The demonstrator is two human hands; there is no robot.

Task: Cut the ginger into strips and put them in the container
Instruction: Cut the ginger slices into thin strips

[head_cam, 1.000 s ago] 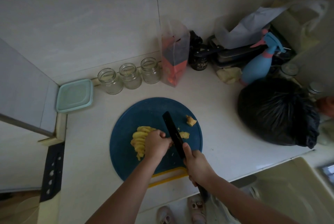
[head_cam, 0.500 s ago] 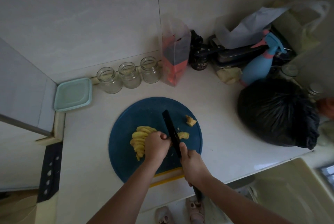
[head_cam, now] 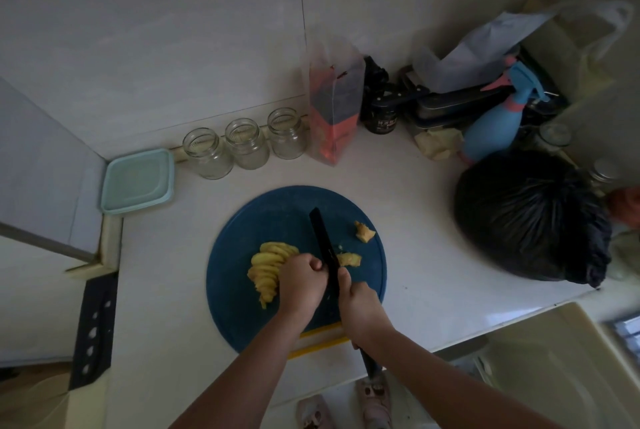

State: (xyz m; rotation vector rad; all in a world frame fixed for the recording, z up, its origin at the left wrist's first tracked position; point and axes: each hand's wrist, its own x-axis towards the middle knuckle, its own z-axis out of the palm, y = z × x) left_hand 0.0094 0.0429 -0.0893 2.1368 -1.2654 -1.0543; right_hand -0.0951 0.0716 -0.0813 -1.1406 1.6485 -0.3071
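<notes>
At frame centre, the left hand (head_cam: 301, 285) holds down the ginger slices (head_cam: 268, 264) on the blue cutting board (head_cam: 239, 307). The right hand (head_cam: 360, 311) grasps the black knife (head_cam: 322, 241). The lidded container (head_cam: 136, 181) sits left of centre.

The ginger slices (head_cam: 268, 269), pale yellow and overlapping in a fanned row, lie left of centre on the round blue cutting board (head_cam: 263, 217); the left hand (head_cam: 303, 285) grips their right end. The black knife (head_cam: 323, 245), held by the right hand (head_cam: 362, 311), stands edge-down just beside them, tip pointing far. Right of the blade lie a small cut piece (head_cam: 349, 259) and, farther off, a knobbly offcut (head_cam: 363, 231). The pale green lidded container (head_cam: 136, 181) sits far left on the table.
</notes>
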